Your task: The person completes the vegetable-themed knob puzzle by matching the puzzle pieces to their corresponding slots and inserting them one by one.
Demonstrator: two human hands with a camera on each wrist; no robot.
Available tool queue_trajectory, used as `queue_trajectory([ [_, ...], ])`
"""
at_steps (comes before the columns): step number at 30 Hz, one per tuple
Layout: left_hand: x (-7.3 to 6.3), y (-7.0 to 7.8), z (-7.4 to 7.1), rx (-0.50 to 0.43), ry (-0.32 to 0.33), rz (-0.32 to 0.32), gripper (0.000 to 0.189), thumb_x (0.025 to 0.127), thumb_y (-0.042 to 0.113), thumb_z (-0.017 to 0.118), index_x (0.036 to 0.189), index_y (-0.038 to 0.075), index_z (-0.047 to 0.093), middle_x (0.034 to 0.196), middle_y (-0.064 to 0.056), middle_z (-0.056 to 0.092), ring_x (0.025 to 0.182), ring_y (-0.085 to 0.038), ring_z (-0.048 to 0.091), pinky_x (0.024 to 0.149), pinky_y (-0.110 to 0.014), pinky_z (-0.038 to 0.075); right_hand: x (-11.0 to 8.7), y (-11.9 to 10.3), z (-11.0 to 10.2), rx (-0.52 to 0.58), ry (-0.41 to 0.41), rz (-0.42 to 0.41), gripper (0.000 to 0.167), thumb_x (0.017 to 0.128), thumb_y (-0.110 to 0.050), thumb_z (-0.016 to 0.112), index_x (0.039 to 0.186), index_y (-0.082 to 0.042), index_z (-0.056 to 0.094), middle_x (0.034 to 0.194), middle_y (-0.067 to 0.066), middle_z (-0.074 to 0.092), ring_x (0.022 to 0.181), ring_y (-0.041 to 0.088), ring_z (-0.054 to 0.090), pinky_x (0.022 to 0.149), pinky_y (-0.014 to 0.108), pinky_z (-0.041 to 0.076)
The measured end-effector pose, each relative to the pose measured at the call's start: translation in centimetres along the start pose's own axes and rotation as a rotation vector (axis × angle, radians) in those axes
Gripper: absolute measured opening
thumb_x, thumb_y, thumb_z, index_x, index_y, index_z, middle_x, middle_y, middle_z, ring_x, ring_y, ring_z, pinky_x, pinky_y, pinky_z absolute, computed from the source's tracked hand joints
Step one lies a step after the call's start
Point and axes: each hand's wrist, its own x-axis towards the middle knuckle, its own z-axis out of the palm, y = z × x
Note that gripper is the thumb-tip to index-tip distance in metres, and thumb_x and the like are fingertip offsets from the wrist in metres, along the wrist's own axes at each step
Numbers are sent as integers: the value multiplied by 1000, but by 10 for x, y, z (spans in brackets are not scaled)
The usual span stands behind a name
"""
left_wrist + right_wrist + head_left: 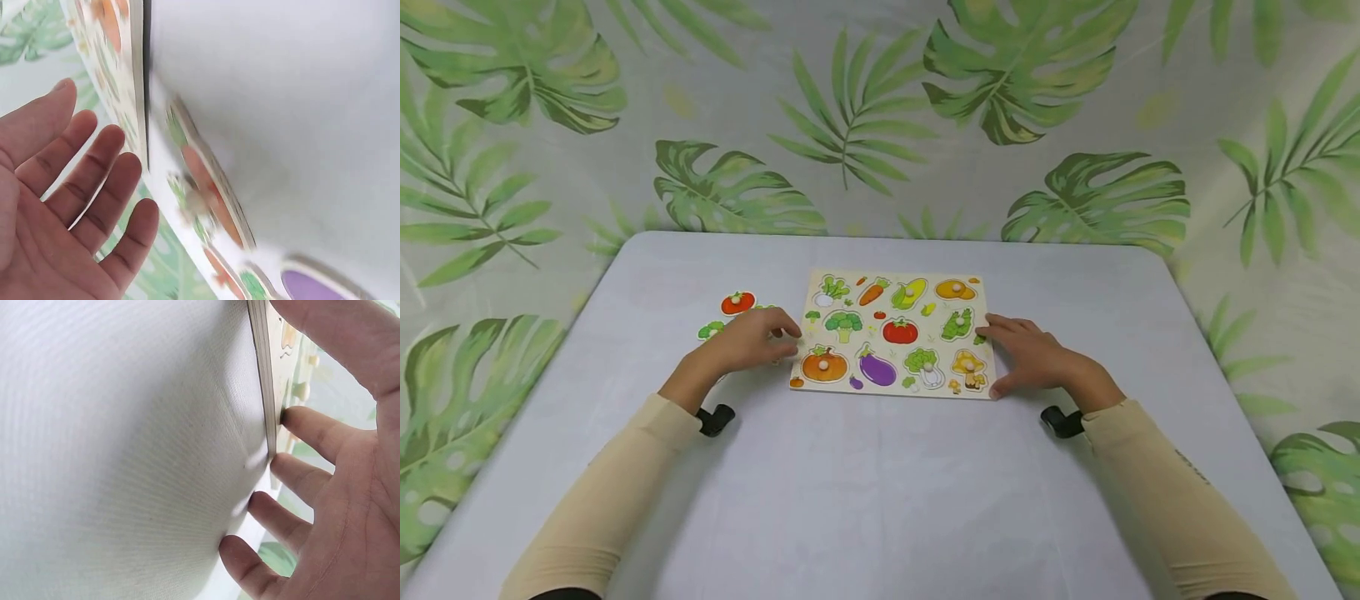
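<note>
A pale wooden puzzle board (940,392) with printed vegetables lies flat on the table. Some of its pictures carry small knobs, as on the pumpkin (823,367) and the mushrooms (968,367). My left hand (748,342) is by the board's left edge, fingers relaxed and palm empty in the left wrist view. Loose pieces lie near it: a tomato piece (737,302), a carrot piece (206,181) and a purple piece (319,284). At the opposite edge, my right hand (1030,357) touches the board with fingers spread, fingertips along its rim in the right wrist view.
White cloth covers the table (880,500). A leaf-patterned curtain (880,117) hangs behind and around it. A green piece (710,330) shows beside the left wrist, and other loose pieces are partly hidden beneath that hand.
</note>
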Motion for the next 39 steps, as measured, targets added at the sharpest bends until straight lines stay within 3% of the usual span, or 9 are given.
queue_trajectory([
  [5,-2,-15,-14,-36,78,-20,29,93,19,68,118,4,69,122,-13,68,114,-32,59,101,-51,50,-1,1,1,11,1,-3,97,73,-39,86,152,-12,38,165,18,20,147,48,21,106,77,28],
  [11,-6,-29,-24,-10,139,-42,28,93,16,68,117,3,68,123,-16,67,119,-38,58,106,-57,46,-1,1,0,4,10,-5,97,73,-39,87,152,-11,38,165,18,21,147,49,22,106,78,28],
  [19,0,-47,-20,136,107,-16,23,91,12,67,112,4,72,132,-20,63,129,-42,52,113,-59,39,0,3,0,8,11,-7,97,73,-39,86,153,-12,37,165,18,19,147,48,21,106,78,28],
  [24,3,-51,-19,187,97,-7,26,89,13,68,113,5,73,134,-19,61,129,-43,51,111,-61,40,0,3,0,15,5,-8,98,73,-39,86,153,-12,37,165,18,19,148,48,20,107,79,26],
  [30,11,-52,-20,162,60,-68,33,88,15,68,120,7,70,144,-19,53,137,-45,43,114,-63,34,-1,4,0,6,10,-3,97,73,-39,86,153,-13,37,166,16,19,148,47,20,107,77,28],
  [34,16,-57,-19,126,31,-90,29,90,13,65,118,7,71,142,-17,56,137,-42,44,115,-61,35,-1,4,1,6,4,-5,98,73,-40,86,153,-13,37,166,16,19,148,47,20,107,76,29],
  [39,20,-61,-17,116,48,-90,28,93,14,66,118,4,71,138,-17,59,135,-41,47,117,-59,35,0,4,2,8,2,2,98,73,-40,86,153,-14,36,166,16,19,148,47,20,108,77,27],
])
